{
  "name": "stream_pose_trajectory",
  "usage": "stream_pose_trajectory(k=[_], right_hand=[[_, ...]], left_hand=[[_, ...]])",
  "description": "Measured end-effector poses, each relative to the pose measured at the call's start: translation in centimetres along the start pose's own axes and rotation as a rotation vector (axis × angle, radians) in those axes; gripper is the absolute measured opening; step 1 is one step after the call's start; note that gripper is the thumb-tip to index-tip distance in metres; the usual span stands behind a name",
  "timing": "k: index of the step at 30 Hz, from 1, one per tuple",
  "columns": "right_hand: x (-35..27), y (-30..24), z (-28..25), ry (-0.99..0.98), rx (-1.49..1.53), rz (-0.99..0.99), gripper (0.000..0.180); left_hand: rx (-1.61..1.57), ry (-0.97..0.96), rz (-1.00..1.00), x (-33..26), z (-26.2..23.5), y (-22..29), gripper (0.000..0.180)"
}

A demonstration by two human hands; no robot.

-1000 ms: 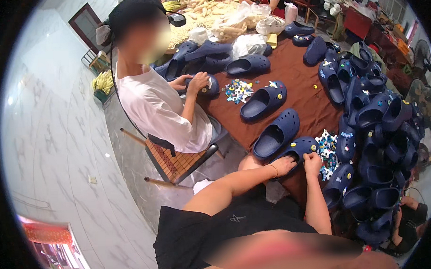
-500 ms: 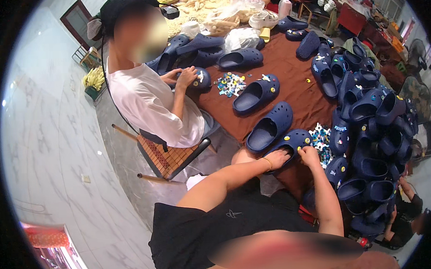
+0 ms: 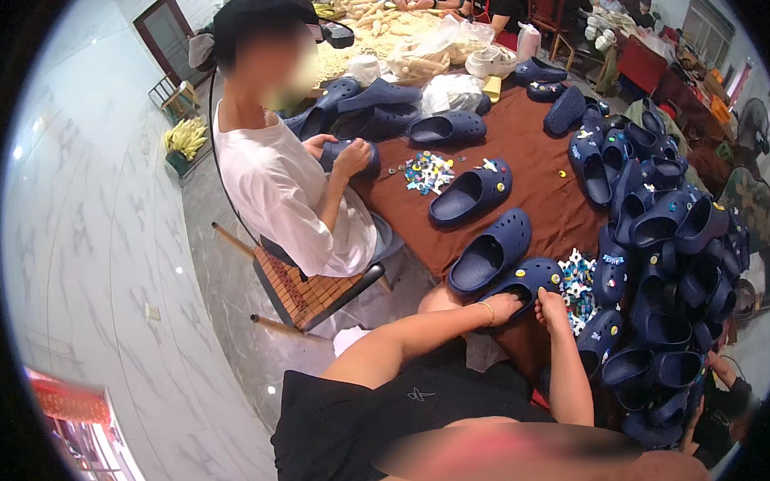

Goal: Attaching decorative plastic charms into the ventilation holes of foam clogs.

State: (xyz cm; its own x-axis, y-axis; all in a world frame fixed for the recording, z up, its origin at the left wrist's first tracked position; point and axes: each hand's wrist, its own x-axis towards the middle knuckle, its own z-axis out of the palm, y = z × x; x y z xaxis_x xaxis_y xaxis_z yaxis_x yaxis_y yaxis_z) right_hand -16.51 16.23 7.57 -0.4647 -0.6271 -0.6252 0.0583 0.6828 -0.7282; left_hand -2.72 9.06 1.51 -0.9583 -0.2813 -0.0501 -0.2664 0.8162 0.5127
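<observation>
Clog [image 3: 535, 273], likely light, bendy and best gripped by its rim, is being held by the left hand [image 3: 505, 307], fingers inside, at the cloth's [image 3: 548, 163] near edge. Beside it the right hand's [image 3: 552, 309] fingertips are being pressed together, on what cannot be told. Two more clogs [image 3: 490, 251], two charm piles [image 3: 578, 276] and one uncountable heap [image 3: 663, 303] are being seen.

The clog [image 3: 535, 274] looks smooth, matt plastic, the tablecloth [image 3: 539, 171] creased cloth.

Over the brown cloth [image 3: 552, 171], a passage is left between the loose shoes [image 3: 493, 252] and the shoe pile [image 3: 661, 316]. Rightward, the right hand [image 3: 552, 309] is hemmed in by small trinkets [image 3: 578, 286] and that pile.
</observation>
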Motion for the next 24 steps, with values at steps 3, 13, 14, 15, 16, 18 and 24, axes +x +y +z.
stream_pose_trajectory(k=[3, 13, 14, 15, 16, 18, 24], right_hand=[[-0.4, 1.7, -0.1, 0.01, 0.067, 0.012, 0.039], [-0.6, 10.6, 1.2, 0.165, -0.013, -0.27, 0.034], [-0.6, 10.6, 1.2, 0.204, -0.001, -0.366, 0.033], [-0.7, 10.5, 1.2, 0.208, -0.018, -0.299, 0.033], [-0.7, 10.3, 1.0, 0.198, 0.001, -0.279, 0.032], [-0.7, 9.9, 0.7, 0.194, 0.027, -0.262, 0.031], [-0.6, 9.5, 0.2, 0.13, 0.156, -0.155, 0.029]], left_hand=[[0.049, -0.06, -0.009, -0.4, -1.1, 1.0, 0.03], [-0.033, 0.243, -0.114, -4.2, -1.5, 3.5, 0.034], [-0.052, 0.291, -0.092, -4.0, -2.0, 3.8, 0.031], [-0.057, 0.253, -0.077, -3.7, -2.7, 4.1, 0.031], [-0.062, 0.264, -0.067, -3.2, -3.5, 4.3, 0.031], [-0.038, 0.341, -0.041, -1.7, -5.5, 4.6, 0.03], [0.193, 0.589, 0.036, 7.4, -13.5, 0.3, 0.026]])
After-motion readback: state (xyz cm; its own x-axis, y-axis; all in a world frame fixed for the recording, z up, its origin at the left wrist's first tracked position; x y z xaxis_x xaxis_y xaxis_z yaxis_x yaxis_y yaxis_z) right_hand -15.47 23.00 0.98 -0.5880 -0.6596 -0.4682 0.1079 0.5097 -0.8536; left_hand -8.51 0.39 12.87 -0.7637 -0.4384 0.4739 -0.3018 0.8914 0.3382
